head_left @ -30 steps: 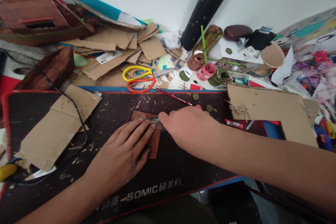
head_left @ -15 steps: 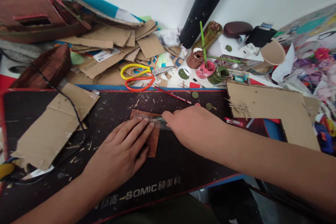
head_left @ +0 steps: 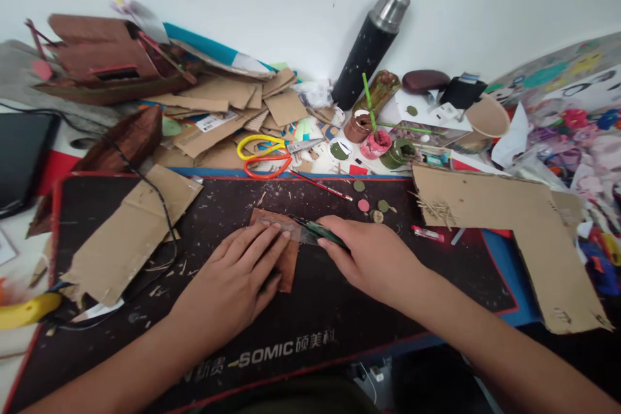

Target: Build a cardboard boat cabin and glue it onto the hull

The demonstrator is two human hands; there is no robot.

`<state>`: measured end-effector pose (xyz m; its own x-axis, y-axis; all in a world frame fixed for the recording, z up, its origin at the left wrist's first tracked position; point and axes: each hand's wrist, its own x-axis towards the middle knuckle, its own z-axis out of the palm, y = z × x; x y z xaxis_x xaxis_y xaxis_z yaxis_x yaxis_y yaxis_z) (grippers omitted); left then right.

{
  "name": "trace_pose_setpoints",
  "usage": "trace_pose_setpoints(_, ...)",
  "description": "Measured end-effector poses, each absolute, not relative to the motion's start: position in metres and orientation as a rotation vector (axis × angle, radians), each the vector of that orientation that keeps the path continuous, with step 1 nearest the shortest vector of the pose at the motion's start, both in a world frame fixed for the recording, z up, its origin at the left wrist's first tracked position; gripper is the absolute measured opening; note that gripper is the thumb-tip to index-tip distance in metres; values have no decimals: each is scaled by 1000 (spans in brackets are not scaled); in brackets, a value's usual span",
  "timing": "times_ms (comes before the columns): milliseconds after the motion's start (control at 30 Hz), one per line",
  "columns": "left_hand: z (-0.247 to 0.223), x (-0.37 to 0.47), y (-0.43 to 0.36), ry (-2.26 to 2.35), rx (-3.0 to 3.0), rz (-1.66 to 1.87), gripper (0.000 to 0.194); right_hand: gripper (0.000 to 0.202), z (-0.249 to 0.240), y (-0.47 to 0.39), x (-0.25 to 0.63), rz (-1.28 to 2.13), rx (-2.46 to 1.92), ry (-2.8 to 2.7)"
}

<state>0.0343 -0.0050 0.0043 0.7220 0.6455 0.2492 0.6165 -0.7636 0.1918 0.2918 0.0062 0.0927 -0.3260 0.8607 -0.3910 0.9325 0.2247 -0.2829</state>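
Observation:
My left hand (head_left: 245, 265) lies flat with its fingers stretched out. It presses a clear strip that looks like a ruler (head_left: 306, 235) onto a reddish-brown piece of board (head_left: 290, 265); part of both is hidden under the fingers. In my right hand (head_left: 371, 249) is a dark green craft knife (head_left: 326, 230), its tip pointing left over the brown piece along the strip's far edge. Whether the blade touches the board is too small to tell.
Beyond the dark mat (head_left: 339, 310) lie scissors (head_left: 272, 156), paint pots (head_left: 376, 142) and cardboard scraps (head_left: 218, 100). A pencil (head_left: 323, 186) rests near small discs. Cardboard (head_left: 130, 233) with a black cable lies left; an L-shaped cardboard piece (head_left: 524, 226) lies right.
My right hand has drawn back a little and turned, so the craft knife shows more. My left hand stays pressed on the strip. The camera view has shifted, showing more of the wall and table.

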Motion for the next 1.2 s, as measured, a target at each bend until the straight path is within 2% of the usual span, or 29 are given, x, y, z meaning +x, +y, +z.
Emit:
trace_pose_setpoints(233,-2,32,-8,1102,2744,482,55,47,69,-10,300,-565,1808,2299)
trace_pose_setpoints(333,1,26,-4,1098,2684,492,62,37,69,-11,295,-547,1821,2293)
trace_pose_setpoints(433,7,14,7,1075,2637,452,78,25,68,-15,293,-561,1844,2305)
trace_pose_setpoints(567,12,-4,26,978,2655,360,95,26,56,-21,297,-561,1879,2332)
trace_pose_setpoints(700,10,-10,36,910,2660,282,95,27,46,-23,300,-547,1896,2353)
trace_pose_setpoints(933,7,3,22,1179,2703,345,95,25,44,-25,301,-534,1910,2378)
trace_pose_setpoints(1200,8,-1,13,1202,2716,356,96,27,45,-27,304,-591,1778,2449)
